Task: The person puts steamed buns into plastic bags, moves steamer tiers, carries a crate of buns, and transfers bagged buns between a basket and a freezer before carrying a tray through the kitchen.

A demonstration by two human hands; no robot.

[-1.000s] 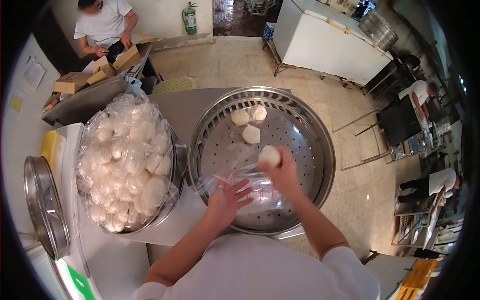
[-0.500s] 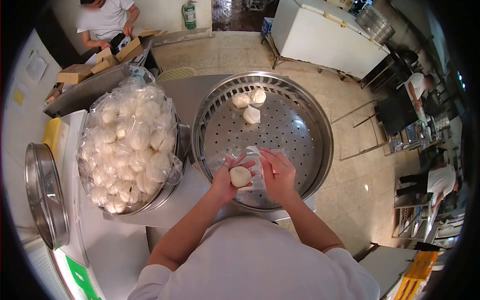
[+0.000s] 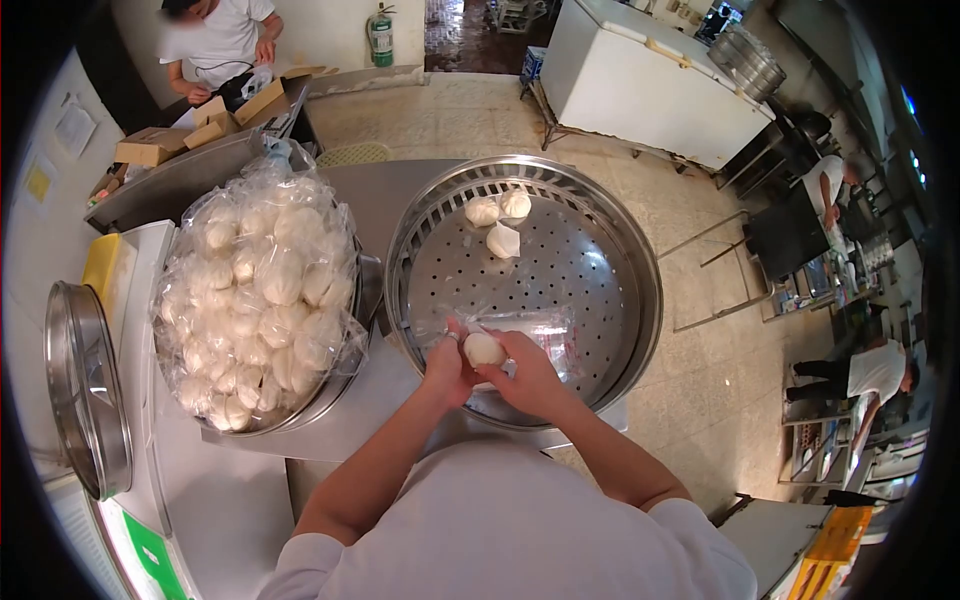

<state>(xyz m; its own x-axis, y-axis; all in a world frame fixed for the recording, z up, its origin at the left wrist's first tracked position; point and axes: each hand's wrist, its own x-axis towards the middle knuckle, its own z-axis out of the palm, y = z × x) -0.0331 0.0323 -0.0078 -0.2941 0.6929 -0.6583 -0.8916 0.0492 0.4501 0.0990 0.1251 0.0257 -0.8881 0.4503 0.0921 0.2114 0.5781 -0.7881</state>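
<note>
The step in hand looks like handling one smooth, round white dough bun (image 3: 485, 350) above the near side of a perforated, round metal steamer tray (image 3: 560, 260). The left hand (image 3: 447, 367) and right hand (image 3: 528, 374) both curl closed around it. Soft-looking dough calls for light pressure next. Crinkled clear plastic (image 3: 545, 328) lies underneath.

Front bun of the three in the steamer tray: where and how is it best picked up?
Grip the front bun lightly by its rounded flanks, probably from above and the near side: the left rear bun and right rear bun sit close behind it, while the bare steamer tray lies in front.
</note>
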